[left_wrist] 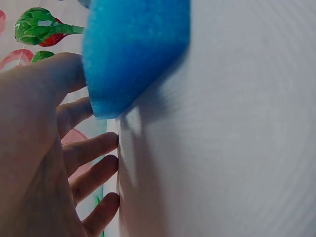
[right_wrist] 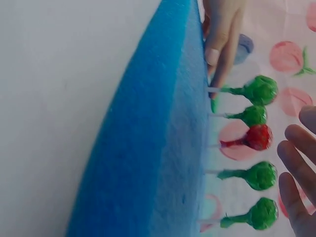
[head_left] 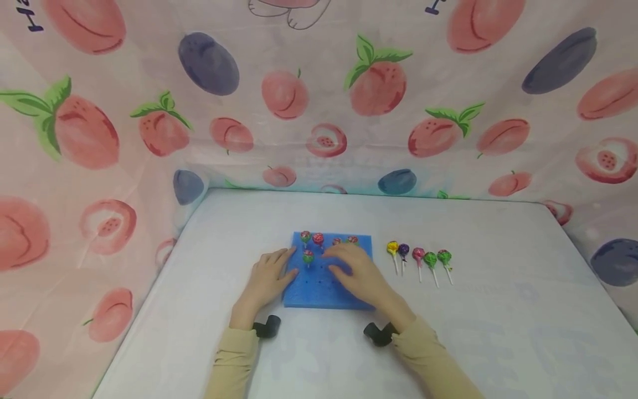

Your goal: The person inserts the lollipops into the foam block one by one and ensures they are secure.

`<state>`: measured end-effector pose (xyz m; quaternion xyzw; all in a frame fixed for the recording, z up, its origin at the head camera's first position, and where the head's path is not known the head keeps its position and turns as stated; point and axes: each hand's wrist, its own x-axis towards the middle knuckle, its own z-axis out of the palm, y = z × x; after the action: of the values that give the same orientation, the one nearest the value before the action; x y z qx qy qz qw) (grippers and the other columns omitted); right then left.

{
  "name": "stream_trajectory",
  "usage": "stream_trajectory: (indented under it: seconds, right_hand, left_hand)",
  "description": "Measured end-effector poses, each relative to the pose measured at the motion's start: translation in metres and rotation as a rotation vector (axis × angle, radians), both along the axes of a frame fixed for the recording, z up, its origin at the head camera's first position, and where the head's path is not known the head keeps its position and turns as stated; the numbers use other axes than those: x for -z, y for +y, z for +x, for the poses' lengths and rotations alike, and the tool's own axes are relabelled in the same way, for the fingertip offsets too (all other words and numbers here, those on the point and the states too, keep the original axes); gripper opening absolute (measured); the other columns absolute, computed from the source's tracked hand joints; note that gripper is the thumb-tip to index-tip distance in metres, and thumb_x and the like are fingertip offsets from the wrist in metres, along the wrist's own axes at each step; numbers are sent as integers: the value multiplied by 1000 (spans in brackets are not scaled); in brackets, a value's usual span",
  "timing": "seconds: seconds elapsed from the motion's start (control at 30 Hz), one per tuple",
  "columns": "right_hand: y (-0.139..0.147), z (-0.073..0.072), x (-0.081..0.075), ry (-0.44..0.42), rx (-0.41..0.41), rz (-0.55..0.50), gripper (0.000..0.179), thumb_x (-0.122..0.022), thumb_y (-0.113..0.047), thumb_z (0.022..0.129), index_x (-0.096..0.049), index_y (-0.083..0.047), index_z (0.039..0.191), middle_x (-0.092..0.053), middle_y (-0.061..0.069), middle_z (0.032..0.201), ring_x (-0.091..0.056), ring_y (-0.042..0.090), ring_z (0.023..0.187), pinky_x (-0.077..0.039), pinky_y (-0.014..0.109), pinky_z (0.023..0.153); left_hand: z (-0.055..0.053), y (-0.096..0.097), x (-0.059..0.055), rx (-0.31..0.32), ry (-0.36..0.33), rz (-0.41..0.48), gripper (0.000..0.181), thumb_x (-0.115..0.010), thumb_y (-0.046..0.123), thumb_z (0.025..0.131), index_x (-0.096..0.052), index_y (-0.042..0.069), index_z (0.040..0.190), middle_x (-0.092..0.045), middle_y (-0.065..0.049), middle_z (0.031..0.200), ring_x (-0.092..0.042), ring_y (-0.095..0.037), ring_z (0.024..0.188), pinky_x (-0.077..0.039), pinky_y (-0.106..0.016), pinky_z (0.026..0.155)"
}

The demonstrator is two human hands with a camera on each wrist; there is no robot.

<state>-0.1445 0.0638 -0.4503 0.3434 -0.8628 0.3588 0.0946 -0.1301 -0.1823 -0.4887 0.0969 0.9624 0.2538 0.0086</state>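
A blue foam block (head_left: 329, 299) lies on the table with several wrapped lollipops standing upright in it by their sticks. In its back row, a red lollipop (head_left: 318, 239) stands beside a green-and-red one (head_left: 305, 237); another green one (head_left: 308, 256) is in front of them. My left hand (head_left: 269, 280) rests against the block's left edge, thumb along its side and fingers loosely spread. Over the block's right part hovers my right hand (head_left: 360, 275), fingers relaxed and holding nothing. In the right wrist view its fingers (right_wrist: 298, 158) are apart from the lollipop heads.
Right of the block lies a row of loose lollipops: yellow (head_left: 392, 247), purple (head_left: 404, 249), pink (head_left: 418, 254) and two green ones (head_left: 430, 260). Small holes dot the block's top. A fruit-print cloth (head_left: 309, 50) hangs behind the white table (head_left: 319, 354).
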Motion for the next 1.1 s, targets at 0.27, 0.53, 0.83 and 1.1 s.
stream_trajectory:
  seconds: [0.27, 0.53, 0.83, 1.1]
  right_hand:
    - [20, 3, -5, -10, 15, -74, 25, -67, -8, 88, -68, -15, 112, -69, 0, 113, -60, 21, 114, -48, 44, 100]
    - [34, 5, -3, -10, 71, -101, 23, -69, -8, 87, -68, -11, 110, -69, 1, 112, -60, 21, 112, -50, 45, 96]
    - [44, 0, 0, -55, 122, -92, 21, -68, -8, 89, -69, -10, 109, -69, 1, 111, -60, 19, 112, -47, 45, 101]
    - [56, -3, -2, -118, 172, -120, 22, -65, -9, 90, -68, -10, 112, -68, 1, 113, -58, 21, 115, -45, 47, 103]
  left_hand:
    - [-1, 4, 2, 11, 0, 15, 57, -53, 40, 97, -38, 20, 148, -43, -11, 150, -39, -33, 133, -32, -56, 109]
    - [-1, 5, 0, 9, -19, 11, 57, -52, 42, 97, -37, 21, 149, -42, -10, 151, -38, -33, 135, -31, -56, 110]
    - [0, 2, -2, 7, -21, -7, 57, -50, 42, 98, -36, 20, 149, -42, -11, 150, -37, -33, 135, -30, -57, 110]
    - [1, 1, -2, -1, -29, -7, 58, -51, 42, 98, -36, 21, 149, -42, -11, 150, -36, -34, 136, -30, -57, 111]
